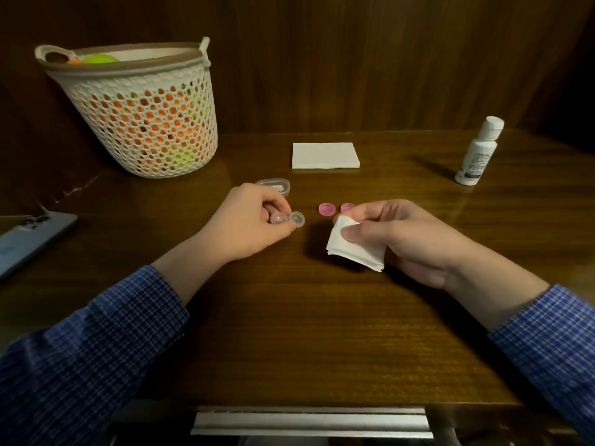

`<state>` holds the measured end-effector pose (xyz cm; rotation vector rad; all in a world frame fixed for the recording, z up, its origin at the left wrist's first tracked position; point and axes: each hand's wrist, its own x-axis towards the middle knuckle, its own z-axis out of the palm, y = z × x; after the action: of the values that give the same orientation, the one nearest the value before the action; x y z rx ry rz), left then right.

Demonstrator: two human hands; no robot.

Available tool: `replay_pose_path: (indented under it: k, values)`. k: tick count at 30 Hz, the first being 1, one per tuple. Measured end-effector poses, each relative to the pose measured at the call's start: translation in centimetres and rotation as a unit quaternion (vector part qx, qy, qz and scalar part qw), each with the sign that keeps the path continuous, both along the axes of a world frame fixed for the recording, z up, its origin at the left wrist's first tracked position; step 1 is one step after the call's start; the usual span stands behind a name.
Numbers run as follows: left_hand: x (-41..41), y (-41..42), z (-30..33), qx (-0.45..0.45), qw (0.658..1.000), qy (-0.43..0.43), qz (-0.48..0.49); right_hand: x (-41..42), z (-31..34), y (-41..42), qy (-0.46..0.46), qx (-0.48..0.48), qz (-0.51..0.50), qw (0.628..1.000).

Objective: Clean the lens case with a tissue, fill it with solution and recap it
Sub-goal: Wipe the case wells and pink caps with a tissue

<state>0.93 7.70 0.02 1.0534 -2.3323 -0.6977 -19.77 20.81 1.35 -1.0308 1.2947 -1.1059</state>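
Head view: left hand has fingers curled around the clear lens case, pinching it just above the wooden table; both wells uncapped, open side up. Right hand pinches a folded white tissue, thumb pressed on top, fingers curled behind it. Tissue is near the case but not touching it.

Two pink caps lie on the table between the hands; the right-side one is partly hidden by the right hand's fingers.

Behind the left hand, a small clear plastic container, contents not discernible. Further back, centre, a flat stack of white tissues. Far right, white solution bottle, upright, cap on. Label has dark print, too small to read; no brand legible.

Back left: white mesh basket with orange and yellow-green stuff inside. Left edge: phone, back up, cameras visible. Blue checked sleeves on both arms.
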Motion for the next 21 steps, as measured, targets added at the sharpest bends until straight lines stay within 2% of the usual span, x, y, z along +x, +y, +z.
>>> replay_pose_path:
  k: [2,5,7,10,14,17,21]
  values:
    - [0.0,0.1,0.0,-0.027,0.999,-0.029,0.003,-0.2,0.0,-0.1,-0.003,0.003,0.001,1.000]
    - [0.0,0.1,-0.1,-0.057,0.997,-0.052,0.010,-1.1,0.7,-0.1,-0.090,-0.010,-0.016,0.996]
    - [0.0,0.1,-0.2,-0.094,0.995,-0.035,0.028,-2.1,1.2,-0.2,-0.150,-0.023,-0.104,0.983]
    - [-1.1,0.3,0.1,-0.174,0.984,-0.009,0.025,-3.5,1.4,-0.9,-0.187,-0.014,-0.241,0.952]
    - [-4.8,0.5,0.4,-0.250,0.962,-0.108,0.009,-4.2,1.4,-1.4,-0.224,0.062,-0.293,0.927]
    - [-6.4,0.0,0.2,-0.240,0.960,-0.146,0.007,-4.6,1.4,-1.7,-0.220,0.068,-0.297,0.927]
    - [-6.6,-0.8,-0.3,-0.207,0.968,-0.142,-0.003,-4.5,1.4,-2.0,-0.185,0.069,-0.281,0.939]
